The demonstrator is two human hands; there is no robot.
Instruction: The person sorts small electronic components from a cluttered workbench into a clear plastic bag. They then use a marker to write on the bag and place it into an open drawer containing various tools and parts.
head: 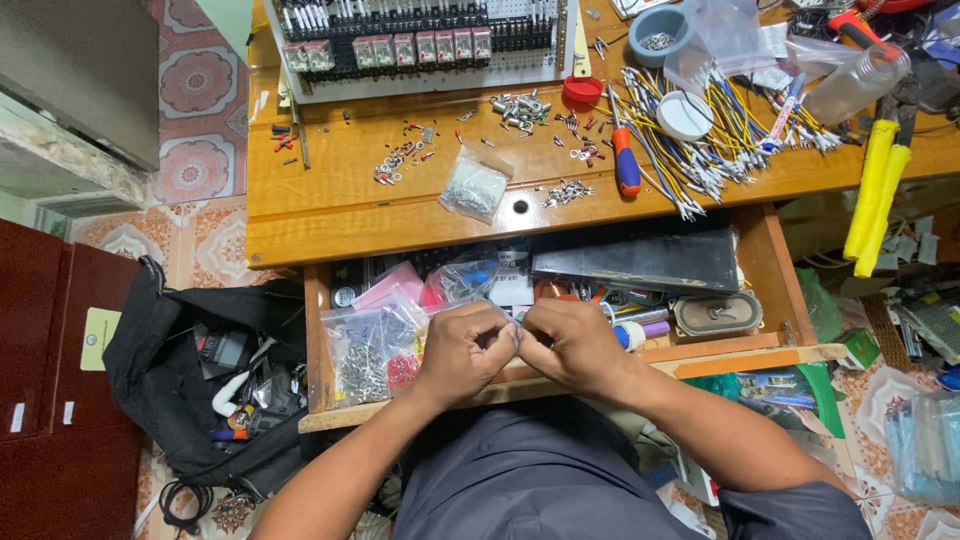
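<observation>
Both hands pinching: left hand [462, 352] & right hand [572, 345] are clenching a clear plastic bag [505, 318] over the open drawer [320, 330]. Contents too small to tell. Risk: bag's slipping, bits spilling into drawer clutter.

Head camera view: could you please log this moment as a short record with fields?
setting: wooden workbench with open drawer
left hand: fingers pinched on something small, too small to identify
right hand: fingers meet the left hand's over the drawer
in drawer: clear bags of small parts
on bench: screwdriver, yellow wires
floor: black bag
</observation>
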